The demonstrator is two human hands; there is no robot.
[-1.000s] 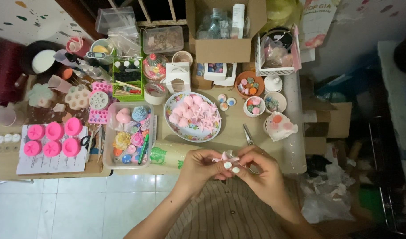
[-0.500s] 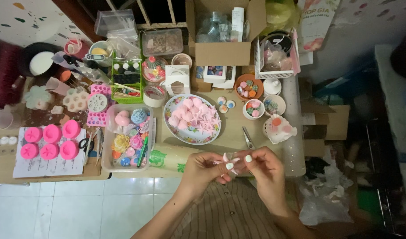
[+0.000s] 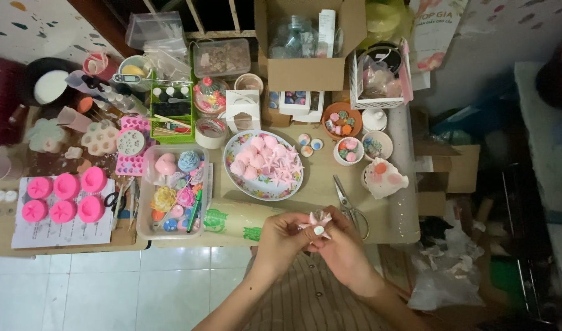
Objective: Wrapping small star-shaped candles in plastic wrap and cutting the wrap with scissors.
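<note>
My left hand (image 3: 282,240) and my right hand (image 3: 344,246) meet just in front of the table's near edge, fingertips pinched together on a small pale pink star-shaped piece (image 3: 319,218). Both hands grip it above my striped lap. Straight beyond them sits a floral plate (image 3: 235,150) heaped with more pink star and round pieces (image 3: 267,161). A roll of clear wrap with green print (image 3: 238,219) lies just left of my left hand. Scissors (image 3: 348,202) lie on the table right beside my right hand.
A clear tray of coloured flower shapes (image 3: 172,190) stands left of the plate, with pink silicone moulds (image 3: 63,199) on paper further left. Small bowls (image 3: 348,151), a white figurine dish (image 3: 384,178), cardboard boxes (image 3: 307,46) and a white basket (image 3: 379,76) crowd the back. Bags lie on the floor at right.
My hands have stayed at the table's near edge, shifting slightly while the fingers turn the pink piece; it now sits higher between the fingertips. Nothing on the table moved.
</note>
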